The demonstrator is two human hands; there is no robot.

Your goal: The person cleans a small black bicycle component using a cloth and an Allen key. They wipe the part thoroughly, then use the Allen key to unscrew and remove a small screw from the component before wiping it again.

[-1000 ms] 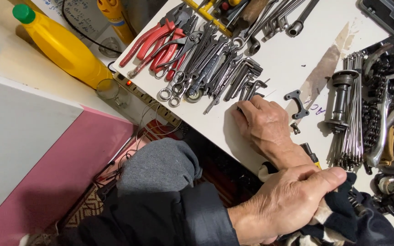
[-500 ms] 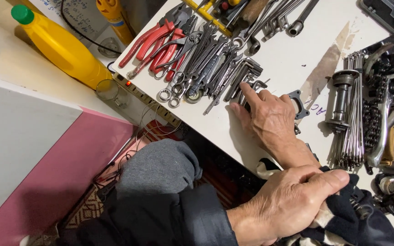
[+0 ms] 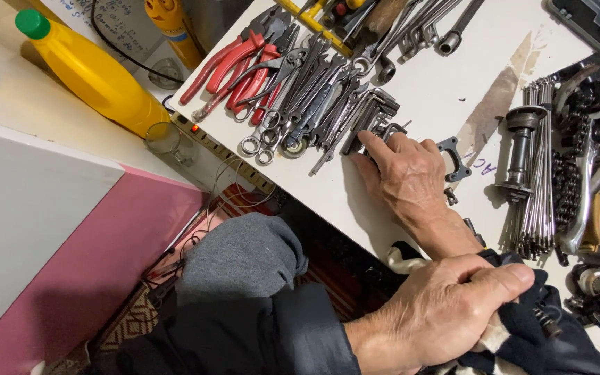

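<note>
My left hand (image 3: pixel 411 177) lay flat and open on the desk (image 3: pixel 446 90), fingertips touching the hex keys (image 3: pixel 369 118); my right hand (image 3: pixel 446 312) gripped a dark cloth (image 3: pixel 522 333).

Bench clutter, white table (image 3: pixel 446 76)

Yellow bottle (image 3: pixel 95 73) with green cap lies tilted at upper left, a clear glass (image 3: pixel 163 137) just beside its base. Red-handled pliers (image 3: pixel 234 66) sit at the row's left end, next to combination wrenches (image 3: pixel 300 97). Bundle of spokes (image 3: pixel 539 167) stands right, touching a hub axle (image 3: pixel 520 149) and chain (image 3: pixel 567 180). Pink panel (image 3: pixel 92 257) lies lower left.
</note>
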